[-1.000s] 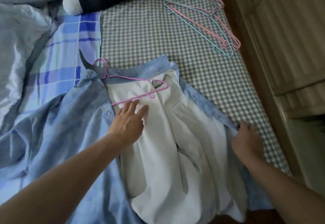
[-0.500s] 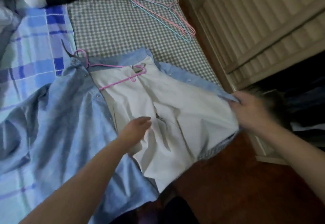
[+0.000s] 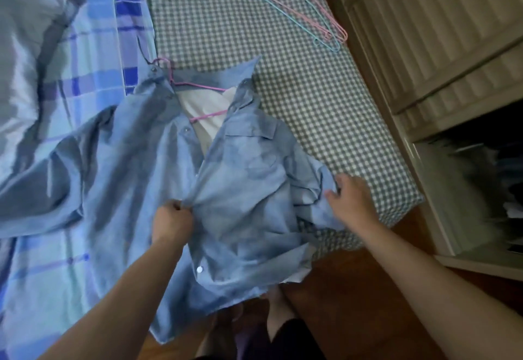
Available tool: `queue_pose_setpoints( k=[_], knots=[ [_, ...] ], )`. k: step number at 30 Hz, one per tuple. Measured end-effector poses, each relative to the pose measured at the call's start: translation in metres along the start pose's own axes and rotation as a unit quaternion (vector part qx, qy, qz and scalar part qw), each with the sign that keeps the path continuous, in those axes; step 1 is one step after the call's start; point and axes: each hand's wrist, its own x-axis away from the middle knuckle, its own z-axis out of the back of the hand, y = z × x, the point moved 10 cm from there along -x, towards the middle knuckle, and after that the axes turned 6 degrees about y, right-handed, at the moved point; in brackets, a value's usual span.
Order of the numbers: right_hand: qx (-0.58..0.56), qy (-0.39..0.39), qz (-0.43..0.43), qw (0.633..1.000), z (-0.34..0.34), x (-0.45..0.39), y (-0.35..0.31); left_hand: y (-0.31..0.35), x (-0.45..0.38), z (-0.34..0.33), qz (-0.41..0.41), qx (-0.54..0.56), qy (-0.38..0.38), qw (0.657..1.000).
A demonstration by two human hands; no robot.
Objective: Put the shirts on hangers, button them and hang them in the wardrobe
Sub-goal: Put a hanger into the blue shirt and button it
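A light blue shirt (image 3: 249,178) lies on the bed over a pink hanger (image 3: 198,86), whose hook pokes out at the collar. A white garment (image 3: 203,110) shows in the open neck beneath it. The shirt's right front panel is folded across the white garment. My left hand (image 3: 172,219) pinches the front edges together at mid-chest. My right hand (image 3: 349,197) rests with relaxed fingers on the bunched right sleeve. A white button (image 3: 199,269) shows lower on the placket.
Spare pink and blue hangers (image 3: 314,17) lie at the far right of the checked bedsheet (image 3: 311,85). A blue plaid sheet (image 3: 93,57) and a rumpled duvet lie left. The slatted wardrobe door (image 3: 430,28) stands right, with an open compartment of clothes (image 3: 486,178). Wooden floor lies below.
The shirt's right panel has been folded over the white garment, which was laid bare before. My left hand moved down and now pinches the front edges. My right hand let go of the panel's edge.
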Motion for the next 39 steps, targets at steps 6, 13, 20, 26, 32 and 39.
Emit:
queue_pose_setpoints(
  k=[6, 13, 20, 26, 32, 39],
  knots=[
    [-0.089, -0.141, -0.068, 0.984, -0.067, 0.002, 0.012, -0.040, 0.013, -0.025, 0.038, 0.084, -0.133, 0.987],
    [0.105, 0.199, -0.137, 0.965, 0.192, -0.064, 0.071, -0.014, 0.053, -0.072, -0.016, 0.012, -0.218, 0.976],
    [0.140, 0.123, -0.172, 0.967, 0.223, -0.134, 0.101, 0.031, 0.103, -0.109, -0.005, 0.115, -0.242, 0.963],
    [-0.041, -0.237, 0.027, 0.970, -0.042, -0.003, 0.044, -0.015, 0.075, -0.096, 0.070, 0.079, -0.167, 0.980],
    [-0.320, -0.317, -0.075, 0.890, -0.137, 0.118, 0.085, -0.041, 0.090, -0.094, 0.100, 0.061, -0.240, 0.964],
    [-0.616, -0.204, -0.303, 0.698, -0.106, 0.116, 0.093, -0.027, 0.093, -0.088, 0.094, 0.082, -0.235, 0.964]
  ],
)
